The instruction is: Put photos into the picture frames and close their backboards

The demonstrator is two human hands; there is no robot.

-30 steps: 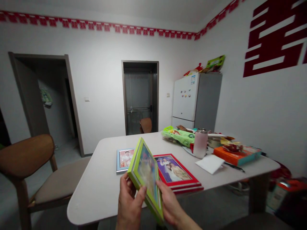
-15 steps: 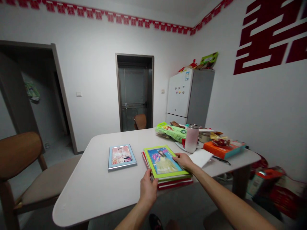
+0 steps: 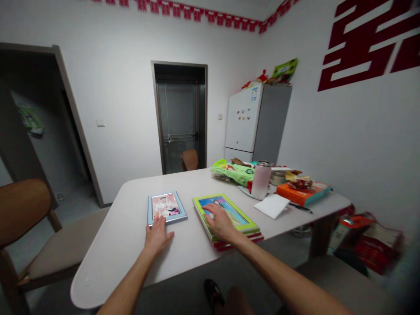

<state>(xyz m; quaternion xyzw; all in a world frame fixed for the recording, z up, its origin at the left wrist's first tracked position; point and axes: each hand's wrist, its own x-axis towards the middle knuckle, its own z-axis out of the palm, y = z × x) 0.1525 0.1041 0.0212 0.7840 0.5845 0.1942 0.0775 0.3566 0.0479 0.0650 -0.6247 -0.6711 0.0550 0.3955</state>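
On the white table lies a light blue picture frame [image 3: 173, 202] with a photo in it. My left hand [image 3: 158, 235] rests at its near edge, fingers stretched out over the border. To the right, a lime-green picture frame [image 3: 244, 228] tops a stack whose lower frames show green and red edges. Above this top frame is my right hand [image 3: 219, 222], fingers apart and slightly bent, covering part of its picture. Whether those fingertips touch the surface I cannot tell. Neither hand grips anything.
Right of the stack are a white paper [image 3: 272, 205], a black pen [image 3: 301, 208], a pink tumbler [image 3: 261, 180] and an orange box [image 3: 303, 193]. A green snack bag [image 3: 233, 173] lies behind. A chair [image 3: 62, 245] stands left of the table [image 3: 108, 262].
My left hand has left the stack and moved left to the blue frame. My right hand has let go of the stack's right edge and shifted left over the top picture.
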